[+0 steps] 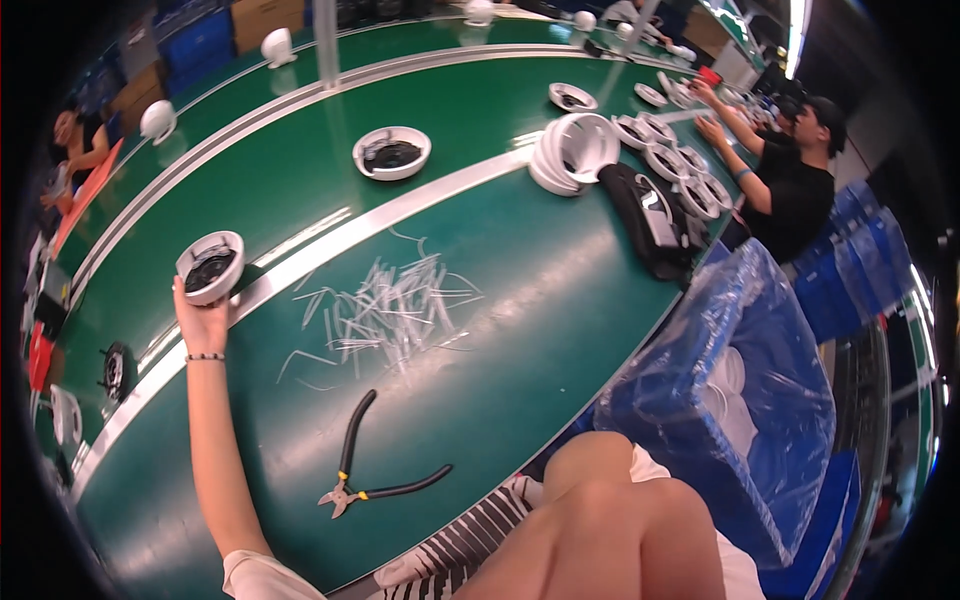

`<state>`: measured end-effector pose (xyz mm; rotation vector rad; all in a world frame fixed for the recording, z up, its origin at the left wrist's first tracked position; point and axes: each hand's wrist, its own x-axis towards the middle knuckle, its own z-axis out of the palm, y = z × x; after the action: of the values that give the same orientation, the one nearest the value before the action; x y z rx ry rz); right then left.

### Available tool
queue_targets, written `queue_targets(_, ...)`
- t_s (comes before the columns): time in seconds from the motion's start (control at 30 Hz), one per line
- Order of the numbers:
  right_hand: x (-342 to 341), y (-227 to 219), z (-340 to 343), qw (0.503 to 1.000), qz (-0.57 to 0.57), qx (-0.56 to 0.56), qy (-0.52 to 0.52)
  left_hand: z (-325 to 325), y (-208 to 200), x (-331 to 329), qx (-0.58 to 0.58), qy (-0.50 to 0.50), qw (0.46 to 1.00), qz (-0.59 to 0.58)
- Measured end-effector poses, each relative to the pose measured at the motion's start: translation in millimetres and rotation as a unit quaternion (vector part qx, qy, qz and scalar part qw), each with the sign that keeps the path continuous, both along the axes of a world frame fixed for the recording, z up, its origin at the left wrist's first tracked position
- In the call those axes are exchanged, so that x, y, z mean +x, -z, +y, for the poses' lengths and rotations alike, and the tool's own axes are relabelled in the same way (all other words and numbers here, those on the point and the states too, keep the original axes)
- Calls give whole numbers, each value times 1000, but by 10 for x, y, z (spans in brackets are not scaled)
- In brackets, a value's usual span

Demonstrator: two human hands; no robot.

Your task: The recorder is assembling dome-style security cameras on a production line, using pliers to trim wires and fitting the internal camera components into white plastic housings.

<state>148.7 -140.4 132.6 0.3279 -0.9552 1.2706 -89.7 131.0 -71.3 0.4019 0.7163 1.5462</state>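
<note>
My left hand [204, 322] is stretched far out to the left, its fingers round the lower edge of a white round housing [212, 268] with black parts inside. It holds the housing tilted over the pale strip along the green bench. Diagonal cutters [341, 495] with black handles lie spread apart on the bench in front of me. Beyond them is a loose pile of thin clear-white plastic strips [390, 310], perhaps cable tie offcuts. No part of my right hand shows.
Another white housing [392, 155] sits on the green belt [480, 95]. Stacked white rings [575, 155] and a black pouch [645, 220] stand at the back right. A blue plastic-lined bin [720, 400] holds white parts beside my knees [600, 510]. A co-worker [800, 180] reaches over the bench.
</note>
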Motion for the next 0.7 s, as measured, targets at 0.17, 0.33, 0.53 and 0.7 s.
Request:
queue_targets(0.17, 79, 88, -121, 997, -35, 5, 70, 368, 261, -61, 43, -25, 999, 20)
queue_targets(0.33, 224, 176, -112, 982, -89, 13, 166, 483, 484, -307, 69, -14, 995, 71)
queue_targets(0.53, 425, 266, -63, 947, -157, 28, 278, 187, 273, -180, 159, -266, 867, 390)
queue_targets(0.7, 985, 106, 452, 902, -218, 40, 370, -586, -122, 257, 322, -225, 772, 499)
